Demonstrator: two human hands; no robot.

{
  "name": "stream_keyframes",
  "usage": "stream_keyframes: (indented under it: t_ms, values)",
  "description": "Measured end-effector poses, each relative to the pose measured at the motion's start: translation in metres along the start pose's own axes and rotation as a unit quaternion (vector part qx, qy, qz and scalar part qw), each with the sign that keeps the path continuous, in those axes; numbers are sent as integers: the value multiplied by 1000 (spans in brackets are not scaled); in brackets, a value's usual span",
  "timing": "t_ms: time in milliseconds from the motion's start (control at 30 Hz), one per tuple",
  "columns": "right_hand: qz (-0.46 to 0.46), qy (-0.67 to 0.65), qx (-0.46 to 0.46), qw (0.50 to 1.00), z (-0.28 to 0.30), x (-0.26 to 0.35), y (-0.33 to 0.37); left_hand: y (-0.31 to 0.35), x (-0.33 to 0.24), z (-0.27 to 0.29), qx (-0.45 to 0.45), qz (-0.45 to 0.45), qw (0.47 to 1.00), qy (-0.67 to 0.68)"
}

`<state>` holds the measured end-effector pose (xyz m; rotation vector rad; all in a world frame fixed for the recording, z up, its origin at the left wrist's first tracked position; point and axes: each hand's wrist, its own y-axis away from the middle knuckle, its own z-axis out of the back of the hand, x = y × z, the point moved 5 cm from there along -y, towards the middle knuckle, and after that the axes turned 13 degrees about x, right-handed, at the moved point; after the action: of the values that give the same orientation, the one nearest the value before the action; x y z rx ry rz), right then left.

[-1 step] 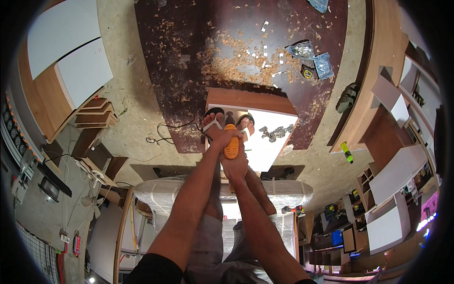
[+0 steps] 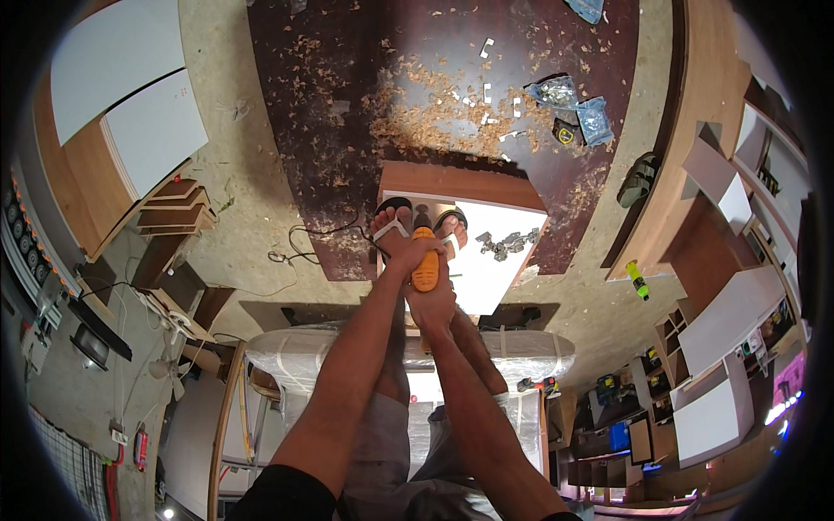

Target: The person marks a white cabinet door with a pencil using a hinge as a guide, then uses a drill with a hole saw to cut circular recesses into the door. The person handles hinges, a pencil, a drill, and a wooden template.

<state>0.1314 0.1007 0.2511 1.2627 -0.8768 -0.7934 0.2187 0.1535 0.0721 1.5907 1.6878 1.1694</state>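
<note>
Drill [image 2: 425, 273], orange-bodied, lies directly beneath the fingers of the left hand [image 2: 409, 254], which curl closed across it near its front, while the right hand [image 2: 432, 306] wraps its rear part, those fingertips largely hidden. Just ahead of the fingers, the drill's dark front end sits between two sandalled feet [image 2: 393, 231] on a white panel [image 2: 476, 282]. Near the fingers, to their right, metal fittings [image 2: 508, 244] lie clustered on that panel, apart from both hands.
</note>
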Motion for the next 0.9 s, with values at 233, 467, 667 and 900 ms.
stream_keyframes:
  t_ms: [233, 467, 667, 900]
  values:
    - [9, 23, -8, 1000, 0, 3, -11, -2, -7, 4, -21, -10, 999, -29]
    - [-10, 28, -2, 1000, -2, -2, -14, -1, -9, 4, -14, -10, 1000, -20]
    - [21, -18, -27, 999, -5, 4, -11, 26, -24, -14, 42, -4, 999, 26]
    - [-17, -6, 3, 1000, 3, 8, -9, 50, -54, -36, 7, -31, 999, -34]
